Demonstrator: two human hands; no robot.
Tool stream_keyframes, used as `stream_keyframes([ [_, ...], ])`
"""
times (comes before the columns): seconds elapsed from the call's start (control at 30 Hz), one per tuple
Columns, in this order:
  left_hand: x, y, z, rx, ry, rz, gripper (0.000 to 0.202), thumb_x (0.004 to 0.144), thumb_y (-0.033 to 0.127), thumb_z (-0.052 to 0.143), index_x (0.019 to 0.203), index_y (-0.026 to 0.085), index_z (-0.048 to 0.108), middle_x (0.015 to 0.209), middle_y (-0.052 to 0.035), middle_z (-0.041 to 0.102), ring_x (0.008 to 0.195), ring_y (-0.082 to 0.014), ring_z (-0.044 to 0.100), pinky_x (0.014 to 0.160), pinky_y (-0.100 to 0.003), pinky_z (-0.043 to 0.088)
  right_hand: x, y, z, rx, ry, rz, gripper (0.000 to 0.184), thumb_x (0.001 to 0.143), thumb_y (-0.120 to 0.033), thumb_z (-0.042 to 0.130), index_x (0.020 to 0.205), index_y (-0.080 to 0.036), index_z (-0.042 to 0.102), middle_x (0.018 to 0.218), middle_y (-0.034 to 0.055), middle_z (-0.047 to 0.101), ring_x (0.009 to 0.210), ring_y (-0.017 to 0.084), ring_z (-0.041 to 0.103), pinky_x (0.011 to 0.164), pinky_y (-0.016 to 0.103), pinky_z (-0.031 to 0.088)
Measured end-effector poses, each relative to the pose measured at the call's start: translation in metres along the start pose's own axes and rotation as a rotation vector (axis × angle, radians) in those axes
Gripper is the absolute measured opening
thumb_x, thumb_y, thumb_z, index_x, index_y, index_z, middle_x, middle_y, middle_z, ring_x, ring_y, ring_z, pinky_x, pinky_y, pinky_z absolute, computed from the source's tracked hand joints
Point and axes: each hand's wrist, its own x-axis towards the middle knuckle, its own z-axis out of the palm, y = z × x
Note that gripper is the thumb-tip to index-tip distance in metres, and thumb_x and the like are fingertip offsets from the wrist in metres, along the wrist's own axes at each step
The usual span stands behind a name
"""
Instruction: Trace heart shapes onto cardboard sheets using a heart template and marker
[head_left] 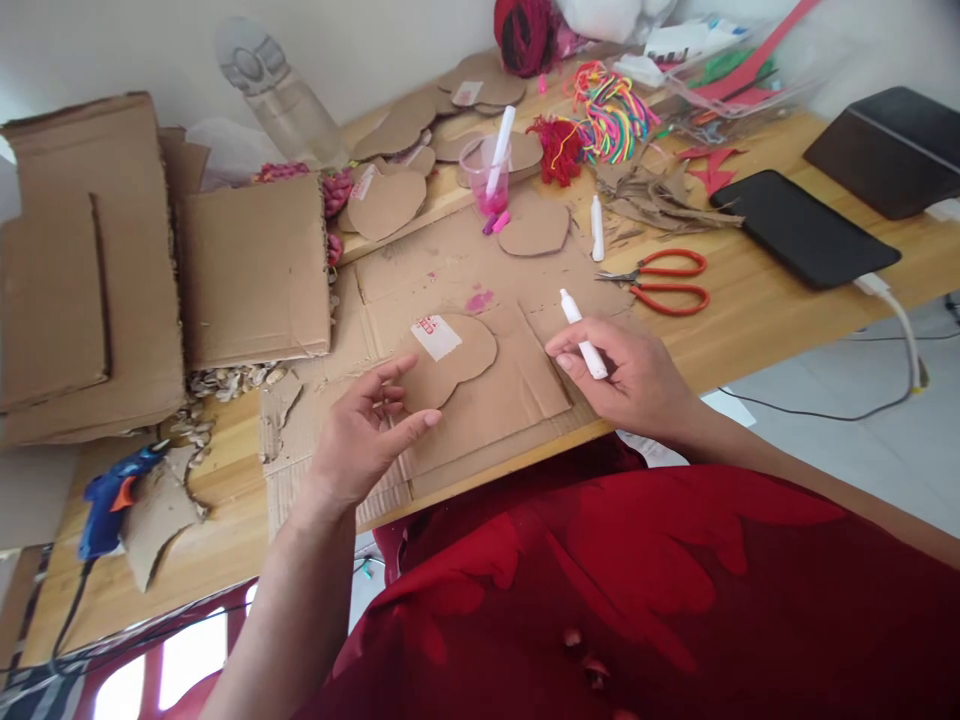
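Observation:
My right hand [626,375] is closed on a small white glue tube [583,333], its tip pointing away from me over the flat cardboard sheet [517,390]. My left hand [367,430] hovers open, fingers curled and apart, beside a heart-shaped cardboard cutout [454,360] that carries a white and red label. The fingertips are at the cutout's left edge; I cannot tell if they touch it.
Red-handled scissors [667,282] lie to the right, with a second white tube [597,228], a pink cup [489,175], more cardboard hearts, coloured yarn [611,110] and a black tablet [802,228]. Cardboard boxes [90,270] stand left; a blue glue gun [112,495] rests near the front-left edge.

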Motion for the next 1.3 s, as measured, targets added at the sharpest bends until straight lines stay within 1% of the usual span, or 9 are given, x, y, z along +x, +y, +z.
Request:
stream_keyframes([
  [0.13, 0.0, -0.005, 0.006, 0.241, 0.063, 0.13, 0.072, 0.071, 0.057, 0.088, 0.134, 0.029, 0.07, 0.143, -0.0099, 0.064, 0.125, -0.0297, 0.06, 0.103, -0.048, 0.054, 0.0, 0.002, 0.001, -0.02, -0.014, -0.044, 0.01, 0.095, -0.022, 0.063, 0.103, -0.023, 0.069, 0.1, 0.0063, 0.078, 0.089, 0.022, 0.073, 0.077, 0.035, 0.052],
  [0.2, 0.004, -0.006, 0.009, 0.379, 0.115, 0.202, 0.07, 0.074, 0.054, 0.087, 0.137, 0.029, 0.068, 0.151, -0.0117, 0.058, 0.14, -0.0331, 0.052, 0.114, -0.054, 0.046, -0.001, 0.003, 0.002, -0.031, -0.02, -0.049, 0.011, 0.094, -0.021, 0.064, 0.104, -0.023, 0.069, 0.103, 0.0071, 0.077, 0.091, 0.023, 0.073, 0.079, 0.036, 0.053],
  [0.27, 0.009, -0.006, 0.012, 0.477, 0.125, 0.24, 0.074, 0.077, 0.051, 0.087, 0.143, 0.028, 0.063, 0.154, -0.0135, 0.055, 0.146, -0.0342, 0.046, 0.122, -0.057, 0.037, -0.001, 0.003, 0.002, -0.046, -0.03, -0.057, 0.012, 0.093, -0.021, 0.065, 0.104, -0.023, 0.069, 0.104, 0.0073, 0.077, 0.093, 0.024, 0.073, 0.08, 0.036, 0.053],
  [0.33, 0.013, -0.006, 0.016, 0.532, 0.108, 0.255, 0.078, 0.079, 0.049, 0.086, 0.148, 0.027, 0.057, 0.153, -0.0139, 0.056, 0.146, -0.0349, 0.046, 0.124, -0.058, 0.034, 0.0, 0.003, 0.002, -0.067, -0.046, -0.069, 0.014, 0.092, -0.02, 0.066, 0.105, -0.023, 0.068, 0.105, 0.0069, 0.078, 0.096, 0.024, 0.073, 0.081, 0.037, 0.053],
  [0.47, 0.012, -0.003, 0.025, 0.596, 0.068, 0.313, 0.078, 0.083, 0.047, 0.083, 0.152, 0.028, 0.052, 0.149, -0.0121, 0.06, 0.142, -0.0352, 0.049, 0.121, -0.059, 0.037, 0.0, 0.003, 0.002, -0.096, -0.055, -0.073, 0.017, 0.091, -0.021, 0.069, 0.108, -0.023, 0.068, 0.106, 0.0063, 0.077, 0.098, 0.025, 0.072, 0.085, 0.037, 0.053],
  [0.63, -0.004, 0.002, 0.036, 0.609, -0.019, 0.342, 0.073, 0.078, 0.046, 0.088, 0.144, 0.034, 0.06, 0.15, -0.011, 0.053, 0.139, -0.0363, 0.047, 0.119, -0.062, 0.038, 0.0, 0.003, 0.002, -0.076, -0.048, -0.033, 0.016, 0.094, -0.023, 0.066, 0.11, -0.023, 0.068, 0.109, 0.0074, 0.077, 0.098, 0.025, 0.073, 0.084, 0.039, 0.054],
  [0.83, -0.013, 0.007, 0.045, 0.582, -0.083, 0.385, 0.074, 0.076, 0.046, 0.091, 0.143, 0.032, 0.063, 0.15, -0.0137, 0.049, 0.139, -0.0367, 0.045, 0.117, -0.063, 0.04, 0.001, 0.001, 0.001, -0.077, -0.089, -0.098, 0.018, 0.093, -0.024, 0.069, 0.111, -0.024, 0.068, 0.111, 0.0066, 0.078, 0.107, 0.026, 0.072, 0.088, 0.039, 0.055],
  [1.07, -0.015, 0.006, 0.048, 0.585, -0.077, 0.433, 0.069, 0.075, 0.044, 0.092, 0.139, 0.034, 0.066, 0.149, -0.0133, 0.046, 0.136, -0.0373, 0.046, 0.115, -0.065, 0.043, 0.002, 0.002, 0.003, -0.084, -0.122, -0.138, 0.02, 0.093, -0.024, 0.071, 0.112, -0.026, 0.066, 0.11, 0.0034, 0.079, 0.115, 0.026, 0.069, 0.098, 0.041, 0.055],
  [1.3, -0.014, 0.003, 0.049, 0.56, -0.095, 0.452, 0.065, 0.078, 0.045, 0.089, 0.138, 0.033, 0.067, 0.149, -0.0134, 0.044, 0.137, -0.0368, 0.045, 0.116, -0.064, 0.043, 0.002, 0.004, 0.003, -0.065, -0.144, -0.134, 0.023, 0.092, -0.022, 0.071, 0.114, -0.027, 0.067, 0.118, 0.0041, 0.079, 0.117, 0.027, 0.068, 0.101, 0.044, 0.056],
])
